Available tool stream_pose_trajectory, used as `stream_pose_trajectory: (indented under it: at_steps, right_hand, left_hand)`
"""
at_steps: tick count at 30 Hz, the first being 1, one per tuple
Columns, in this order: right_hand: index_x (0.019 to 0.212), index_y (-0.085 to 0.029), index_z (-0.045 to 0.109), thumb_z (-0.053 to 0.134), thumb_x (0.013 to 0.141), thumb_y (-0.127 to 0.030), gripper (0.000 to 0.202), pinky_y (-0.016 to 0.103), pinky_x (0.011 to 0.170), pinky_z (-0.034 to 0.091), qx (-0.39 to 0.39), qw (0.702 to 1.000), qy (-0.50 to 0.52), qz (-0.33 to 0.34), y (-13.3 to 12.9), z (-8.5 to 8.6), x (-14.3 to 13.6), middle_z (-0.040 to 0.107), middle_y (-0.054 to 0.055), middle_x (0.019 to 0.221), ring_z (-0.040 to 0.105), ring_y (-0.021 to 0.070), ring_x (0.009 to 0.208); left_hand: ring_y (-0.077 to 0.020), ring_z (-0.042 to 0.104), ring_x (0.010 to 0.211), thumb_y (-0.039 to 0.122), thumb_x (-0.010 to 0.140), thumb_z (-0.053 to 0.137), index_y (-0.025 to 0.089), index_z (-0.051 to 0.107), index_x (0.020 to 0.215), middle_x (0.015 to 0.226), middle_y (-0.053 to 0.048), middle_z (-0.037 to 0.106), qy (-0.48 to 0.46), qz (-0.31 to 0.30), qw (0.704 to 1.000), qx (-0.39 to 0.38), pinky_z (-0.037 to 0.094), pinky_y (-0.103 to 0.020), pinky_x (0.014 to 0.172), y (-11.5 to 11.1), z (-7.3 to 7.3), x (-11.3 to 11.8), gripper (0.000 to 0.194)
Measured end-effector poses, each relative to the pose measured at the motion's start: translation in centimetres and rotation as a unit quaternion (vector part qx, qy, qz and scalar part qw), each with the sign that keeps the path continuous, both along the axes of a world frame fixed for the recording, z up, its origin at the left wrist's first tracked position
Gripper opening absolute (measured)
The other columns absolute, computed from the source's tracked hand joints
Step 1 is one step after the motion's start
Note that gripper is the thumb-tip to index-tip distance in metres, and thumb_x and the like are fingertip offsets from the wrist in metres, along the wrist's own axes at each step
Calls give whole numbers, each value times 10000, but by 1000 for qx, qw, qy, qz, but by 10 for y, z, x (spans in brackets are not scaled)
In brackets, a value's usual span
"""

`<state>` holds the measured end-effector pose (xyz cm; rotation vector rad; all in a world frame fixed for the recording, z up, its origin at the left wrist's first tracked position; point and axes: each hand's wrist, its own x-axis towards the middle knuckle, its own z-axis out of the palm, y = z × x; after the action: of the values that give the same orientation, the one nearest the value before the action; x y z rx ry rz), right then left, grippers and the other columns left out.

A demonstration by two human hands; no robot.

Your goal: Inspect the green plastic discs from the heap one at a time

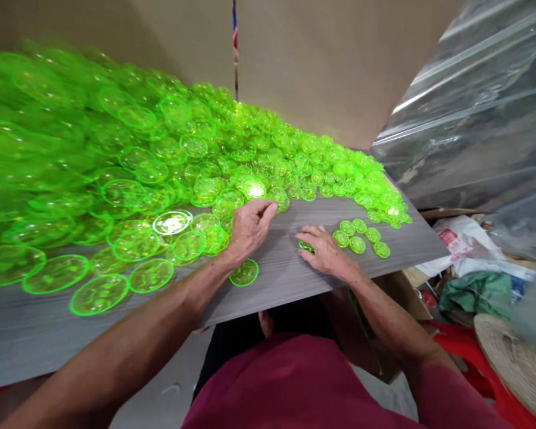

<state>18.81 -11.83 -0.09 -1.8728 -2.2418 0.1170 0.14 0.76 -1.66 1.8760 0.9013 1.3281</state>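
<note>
The left hand (252, 225) is at the near edge of a heap of translucent, fluorescent-green, round plastic discs (194, 146); its fingers curl inward, thumb near the forefinger, but whether they are closed on anything I cannot tell. The right hand (325, 251) rests low over the grey wood-grain tabletop (277, 262), fingers and thumb bent around a small green disc (304, 245), apparently gripping it by the rim, which probably keeps it steady against the surface.

Just outside the right fingers, a loose cluster of matching discs (357, 244) lies flat, apart from the heap, perhaps so that each is easy to reach. Below the left wrist sits a single green disc (244, 272). Beyond both hands' fingertips, the heap slopes up toward a tall brown panel (321, 65), which seems to back it and stop discs from sliding off the far side.
</note>
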Motion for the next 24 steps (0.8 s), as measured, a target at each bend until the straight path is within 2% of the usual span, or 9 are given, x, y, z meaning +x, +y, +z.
stream_pose_trajectory:
  at_steps: [3,6,8,10,13,16,20,24]
  right_hand:
    - [1250,-192,702,688,858,-182,392,476,1096,483,32,987,153,-21,-8,-5,6,717,129,1266,650,259,1209]
    - [1292,-207,662,737,820,-278,483,407,1025,548,55,936,345,-38,-16,-6,13,689,110,1309,664,240,1205]
    - [1290,-211,655,757,806,-345,513,385,1017,560,66,908,413,-38,-23,-5,15,654,120,1354,648,241,1243]
    - [1264,-211,662,754,811,-368,488,388,1029,559,82,900,428,-24,-28,-4,16,634,131,1366,626,246,1278]
    - [1253,-225,660,705,843,-307,420,425,1048,549,128,924,359,0,-29,-1,21,637,127,1339,623,250,1268]
    - [1297,-228,649,648,863,-233,435,478,1096,495,165,968,188,-25,-17,3,38,628,131,1352,600,269,1272]
    - [1338,-154,644,652,899,-288,459,516,1101,419,89,988,3,-126,7,13,75,658,175,1338,575,323,1256]
    - [1347,-187,655,649,941,-390,454,609,1130,310,12,980,-71,-187,12,19,106,680,159,1352,522,366,1304]
  left_hand:
    - [-177,685,710,364,899,587,195,782,855,799,-44,786,8,-6,1000,6,546,-303,683,-1,0,0,262]
    - [-179,689,711,383,895,585,184,784,863,808,-53,789,3,-20,1000,7,556,-311,695,-3,0,0,283]
    - [-182,692,709,393,891,587,183,785,859,796,-54,787,1,-26,1000,8,559,-316,699,-5,1,0,290]
    - [-186,698,716,390,888,587,190,785,852,791,-51,787,6,-24,1000,11,563,-321,708,-6,1,1,283]
    - [-189,705,727,381,886,587,202,786,856,802,-48,792,16,-24,999,15,573,-324,717,-8,2,1,270]
    - [-196,714,738,386,896,581,209,786,867,832,-52,798,32,-35,999,25,585,-329,726,-8,3,-1,272]
    - [-222,743,804,404,929,556,225,783,894,884,-59,806,79,-60,992,72,604,-354,788,-7,3,-3,291]
    - [-282,753,1016,461,968,532,206,779,1018,1133,-123,788,158,-104,971,145,607,-430,915,-17,5,-4,359]
